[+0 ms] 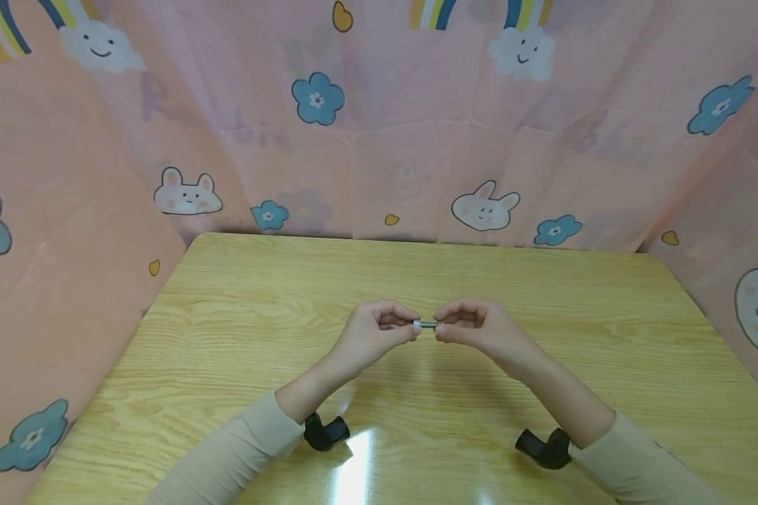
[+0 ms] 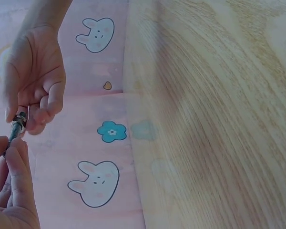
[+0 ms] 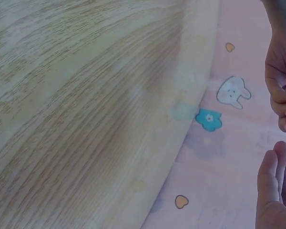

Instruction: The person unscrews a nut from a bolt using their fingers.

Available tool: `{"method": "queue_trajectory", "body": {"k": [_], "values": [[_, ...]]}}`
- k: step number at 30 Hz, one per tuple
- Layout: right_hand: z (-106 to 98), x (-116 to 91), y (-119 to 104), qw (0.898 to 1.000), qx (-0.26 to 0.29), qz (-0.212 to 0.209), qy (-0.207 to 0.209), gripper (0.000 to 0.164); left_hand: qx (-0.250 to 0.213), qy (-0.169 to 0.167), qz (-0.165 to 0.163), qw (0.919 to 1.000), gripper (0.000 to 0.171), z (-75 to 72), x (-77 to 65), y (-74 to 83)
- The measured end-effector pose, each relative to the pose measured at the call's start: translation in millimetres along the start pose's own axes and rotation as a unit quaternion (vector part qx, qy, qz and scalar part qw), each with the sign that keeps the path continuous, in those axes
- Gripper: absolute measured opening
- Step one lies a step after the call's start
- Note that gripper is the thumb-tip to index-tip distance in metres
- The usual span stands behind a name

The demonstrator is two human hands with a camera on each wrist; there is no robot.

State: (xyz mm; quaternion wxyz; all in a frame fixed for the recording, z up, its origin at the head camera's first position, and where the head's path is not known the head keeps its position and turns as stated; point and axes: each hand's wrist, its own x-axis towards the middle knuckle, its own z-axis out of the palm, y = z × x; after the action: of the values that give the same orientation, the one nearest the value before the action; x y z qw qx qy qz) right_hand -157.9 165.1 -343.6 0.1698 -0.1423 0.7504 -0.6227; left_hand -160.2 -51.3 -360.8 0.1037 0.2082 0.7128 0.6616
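Note:
A small metal bolt (image 1: 427,325) with a threaded shank is held level between the two hands, above the table. My left hand (image 1: 373,337) pinches one end between thumb and fingertips. From the other side, my right hand (image 1: 483,333) pinches a nut (image 2: 20,118) around the bolt's far end. Between the fingertips a short stretch of bare thread shows in the left wrist view. In the right wrist view both hands stand at the right edge, and the metal is mostly cut off there.
The wood-grain table (image 1: 259,294) has a glossy top with a bright reflection near its front. A pink cloth (image 1: 379,154) printed with rabbits, flowers and clouds hangs behind and at both sides. Black wrist mounts (image 1: 325,431) jut inward below the forearms.

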Motion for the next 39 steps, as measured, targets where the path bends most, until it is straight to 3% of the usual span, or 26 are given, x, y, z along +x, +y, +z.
{"method": "queue_trajectory", "body": {"k": [5,11,19,28,32,39], "values": [[-0.1,-1.2,-0.9,1.000,-0.003,-0.008,-0.003,0.035,-0.001,0.001,0.000,1.0000,0.015,0.2,0.1,-0.1],[0.2,0.0,-1.3,1.000,0.010,0.019,-0.002,0.032,0.005,0.005,-0.002,1.0000,0.015,0.9,0.6,0.7],[-0.5,-1.3,0.8,1.000,-0.011,-0.011,0.007,0.036,0.001,0.005,0.000,1.0000,0.015,-0.8,-0.5,-0.1],[0.8,0.3,0.5,1.000,0.011,0.011,0.010,0.027,0.006,0.004,-0.006,1.0000,0.016,-0.9,0.8,0.0],[0.2,-0.9,-0.6,1.000,0.002,-0.001,0.010,0.032,-0.001,0.004,-0.007,1.0000,0.015,-1.4,0.5,-0.9],[1.5,0.0,0.4,1.000,0.016,0.018,0.007,0.033,0.004,0.004,-0.003,1.0000,0.015,-0.7,-0.7,0.4]]}}
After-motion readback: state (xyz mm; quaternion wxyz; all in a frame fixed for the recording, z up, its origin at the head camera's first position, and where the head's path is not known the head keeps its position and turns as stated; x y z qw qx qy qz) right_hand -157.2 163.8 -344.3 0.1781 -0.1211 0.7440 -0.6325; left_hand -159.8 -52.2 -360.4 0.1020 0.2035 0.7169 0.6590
